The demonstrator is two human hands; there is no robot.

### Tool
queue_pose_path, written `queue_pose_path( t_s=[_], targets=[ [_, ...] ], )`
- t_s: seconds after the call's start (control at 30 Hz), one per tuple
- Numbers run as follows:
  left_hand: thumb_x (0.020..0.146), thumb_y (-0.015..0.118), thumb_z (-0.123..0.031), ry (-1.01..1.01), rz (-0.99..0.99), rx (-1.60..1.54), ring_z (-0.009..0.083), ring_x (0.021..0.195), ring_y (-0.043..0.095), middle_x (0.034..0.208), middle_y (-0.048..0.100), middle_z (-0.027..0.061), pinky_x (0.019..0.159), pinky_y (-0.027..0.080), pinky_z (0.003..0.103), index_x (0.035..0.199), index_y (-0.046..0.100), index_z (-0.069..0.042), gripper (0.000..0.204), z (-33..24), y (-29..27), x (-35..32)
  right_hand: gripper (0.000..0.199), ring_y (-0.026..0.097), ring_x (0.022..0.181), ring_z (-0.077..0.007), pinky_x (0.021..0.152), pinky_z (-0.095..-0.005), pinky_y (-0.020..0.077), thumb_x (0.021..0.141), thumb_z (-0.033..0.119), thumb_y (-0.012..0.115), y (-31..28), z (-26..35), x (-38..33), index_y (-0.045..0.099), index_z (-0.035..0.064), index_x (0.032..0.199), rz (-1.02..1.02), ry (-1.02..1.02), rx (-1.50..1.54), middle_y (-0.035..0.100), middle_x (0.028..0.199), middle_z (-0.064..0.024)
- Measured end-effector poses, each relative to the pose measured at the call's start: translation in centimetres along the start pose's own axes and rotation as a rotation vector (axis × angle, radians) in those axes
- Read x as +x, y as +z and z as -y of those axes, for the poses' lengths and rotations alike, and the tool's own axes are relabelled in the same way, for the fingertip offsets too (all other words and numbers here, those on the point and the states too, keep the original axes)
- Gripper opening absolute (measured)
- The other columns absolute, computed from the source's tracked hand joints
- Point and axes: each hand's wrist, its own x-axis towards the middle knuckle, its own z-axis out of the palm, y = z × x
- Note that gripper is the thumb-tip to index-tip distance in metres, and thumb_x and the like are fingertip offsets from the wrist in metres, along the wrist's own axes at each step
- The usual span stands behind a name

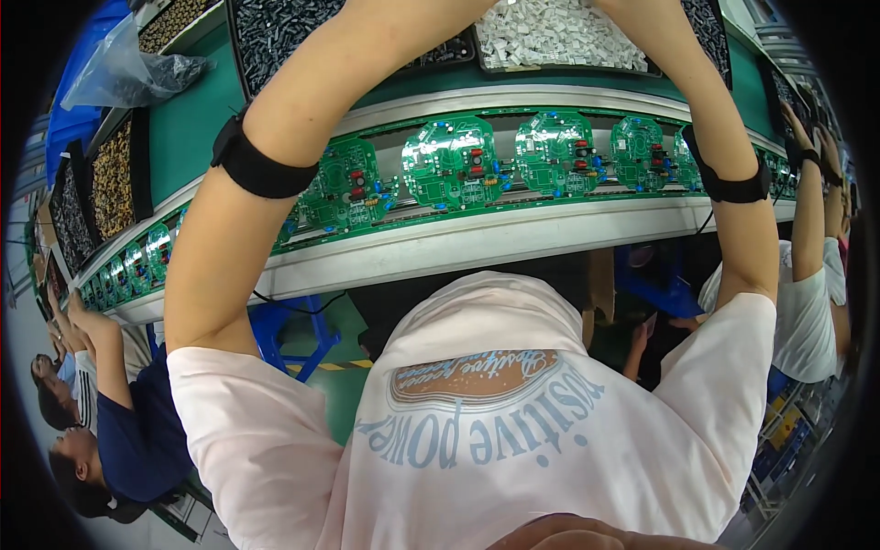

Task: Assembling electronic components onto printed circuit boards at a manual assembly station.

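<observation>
My left forearm (pixel 321 82) and right forearm (pixel 678 55) reach up over a conveyor line and run out at the top edge. My hands are cut off there, so their fingers and anything in them are hidden. Each arm wears a black band, the left band (pixel 266 167) and the right band (pixel 733 183). Nearest to where the arms leave the picture is a tray of small white connectors (pixel 550 37). Between my arms, green circuit boards (pixel 449 160) with red, blue and black parts sit in a row on the conveyor rail (pixel 513 240).
A bin of black parts (pixel 280 37) stands left of the white ones. Farther left lie a clear plastic bag (pixel 137 69) and a tray of yellowish-brown parts (pixel 112 179). Co-workers sit along the line at left (pixel 137 422) and right (pixel 807 302). A blue stool (pixel 298 335) stands below.
</observation>
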Motion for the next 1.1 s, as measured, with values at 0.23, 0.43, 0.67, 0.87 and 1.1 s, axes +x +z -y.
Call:
queue_pose_path(
  t_s=[0.23, 0.43, 0.67, 0.87, 1.1],
  targets=[
    [0.092, 0.068, -0.006, -0.265, 0.090, -0.171, 0.0247, 0.069, 0.068, 0.079, 0.071, 0.0182, 0.066, 0.054, 0.032, 0.100, 0.070, 0.005, 0.014, -2.2, -4.0, -2.8, 0.016, 0.066, 0.070, -0.0235, 0.066, -0.0341, 0.0537, 0.086, 0.005, 0.072, 0.7, -1.0, -0.1, 0.070, -0.0033, 0.100, -0.065, -0.047, 0.010, 0.068, 0.080, -0.0141],
    [0.092, 0.070, -0.004, -0.512, 0.083, -0.402, 0.0192, 0.069, 0.067, 0.082, 0.071, 0.0149, 0.066, 0.053, 0.028, 0.102, 0.069, 0.005, 0.013, -2.2, -7.0, -7.4, 0.009, 0.064, 0.071, -0.0196, 0.067, -0.0307, 0.0526, 0.091, 0.002, 0.069, -1.8, 1.0, -0.3, 0.067, -0.0042, 0.097, -0.104, -0.024, -0.126, 0.066, 0.081, -0.0118],
    [0.095, 0.070, -0.004, -0.542, -0.083, -0.404, 0.0139, 0.082, 0.068, 0.096, 0.073, 0.0047, 0.069, 0.053, 0.026, 0.102, 0.072, 0.001, 0.009, -0.2, -8.4, -14.7, 0.008, 0.061, 0.073, -0.0139, 0.069, -0.0284, 0.0509, 0.096, 0.002, 0.066, -0.4, 5.3, -2.4, 0.067, -0.0032, 0.102, -0.089, -0.065, 0.192, 0.067, 0.087, -0.0085],
    [0.092, 0.075, -0.009, -0.648, -0.032, -0.297, 0.0063, 0.067, 0.063, 0.079, 0.071, 0.0017, 0.060, 0.050, 0.021, 0.096, 0.075, 0.000, 0.010, -1.4, -10.0, -18.3, 0.015, 0.063, 0.082, -0.0093, 0.076, -0.0242, 0.0523, 0.098, -0.001, 0.064, 0.7, 10.0, -6.8, 0.070, -0.0012, 0.111, 0.195, -0.023, 0.343, 0.070, 0.098, -0.0024],
    [0.093, 0.074, -0.004, -0.693, -0.025, -0.226, 0.0069, 0.069, 0.063, 0.084, 0.072, 0.0031, 0.062, 0.050, 0.020, 0.100, 0.074, 0.002, 0.010, -2.5, -10.1, -19.8, 0.017, 0.067, 0.085, -0.0104, 0.078, -0.0241, 0.0554, 0.096, -0.002, 0.067, 2.6, 12.2, -9.9, 0.068, -0.0042, 0.112, 0.395, 0.279, 0.881, 0.069, 0.098, -0.0051]
  ],
)
